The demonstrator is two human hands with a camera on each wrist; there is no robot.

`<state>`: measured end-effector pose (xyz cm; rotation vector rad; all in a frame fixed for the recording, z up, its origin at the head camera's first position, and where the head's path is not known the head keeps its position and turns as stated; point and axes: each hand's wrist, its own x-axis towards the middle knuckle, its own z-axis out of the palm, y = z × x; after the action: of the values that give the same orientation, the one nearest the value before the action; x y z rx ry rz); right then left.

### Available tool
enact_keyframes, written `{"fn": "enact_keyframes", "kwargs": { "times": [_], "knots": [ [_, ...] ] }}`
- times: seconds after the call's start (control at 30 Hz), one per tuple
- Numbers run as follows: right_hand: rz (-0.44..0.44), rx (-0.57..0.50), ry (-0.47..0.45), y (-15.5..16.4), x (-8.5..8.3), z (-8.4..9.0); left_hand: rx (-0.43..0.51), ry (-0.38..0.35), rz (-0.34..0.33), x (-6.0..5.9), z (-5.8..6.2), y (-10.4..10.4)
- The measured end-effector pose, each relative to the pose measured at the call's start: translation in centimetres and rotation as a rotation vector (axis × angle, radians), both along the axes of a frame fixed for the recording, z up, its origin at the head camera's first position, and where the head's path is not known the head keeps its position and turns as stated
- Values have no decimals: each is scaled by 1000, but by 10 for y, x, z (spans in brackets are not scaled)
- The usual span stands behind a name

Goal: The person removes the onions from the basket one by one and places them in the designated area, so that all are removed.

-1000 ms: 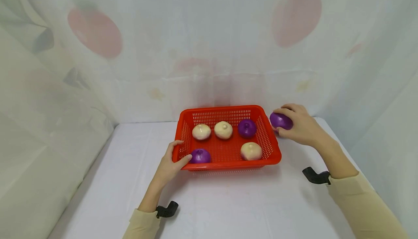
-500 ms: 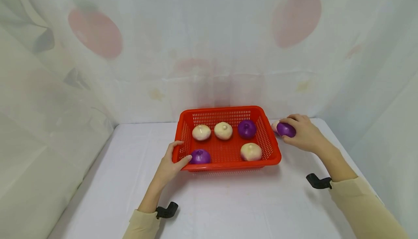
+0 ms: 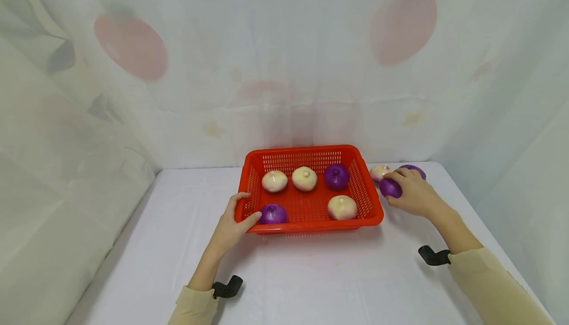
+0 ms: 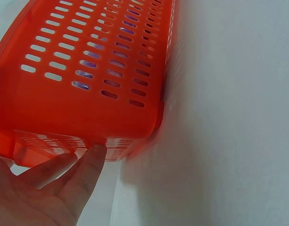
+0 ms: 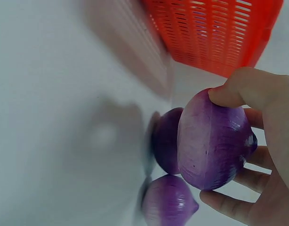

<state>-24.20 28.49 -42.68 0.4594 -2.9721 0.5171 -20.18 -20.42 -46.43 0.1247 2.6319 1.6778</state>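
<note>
Holds in the grip of the right hand (image 3: 414,194), at the right of the frame, a glossy purple onion (image 3: 390,187) with a paler flank, pinched between thumb and fingers just beside a red rectangular plastic basket (image 3: 306,226) with slotted walls. Clasps with the left hand (image 3: 231,227) the basket's lower-left corner, with the thumb over the rim near a round purple onion (image 3: 273,214) lying inside. Shows also in the basket a cream onion (image 3: 274,181) at upper left, a second cream onion (image 3: 304,179) at upper middle, a dark purple onion (image 3: 336,176) at upper right and a third cream onion (image 3: 342,208) at lower right. Shows behind the right hand a pinkish-white onion (image 3: 379,172) and a part-hidden purple onion (image 3: 415,168) on the white-covered bench (image 3: 311,285), before a pale fruit-printed sheet (image 3: 284,43).
</note>
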Motion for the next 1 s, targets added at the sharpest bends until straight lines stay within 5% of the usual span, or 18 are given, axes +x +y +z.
{"fn": "enact_keyframes", "kwargs": {
  "times": [1.0],
  "knots": [
    [-5,40,-50,4,-1,-28,7,-2,-1,-1,-2,-1]
  ]
}}
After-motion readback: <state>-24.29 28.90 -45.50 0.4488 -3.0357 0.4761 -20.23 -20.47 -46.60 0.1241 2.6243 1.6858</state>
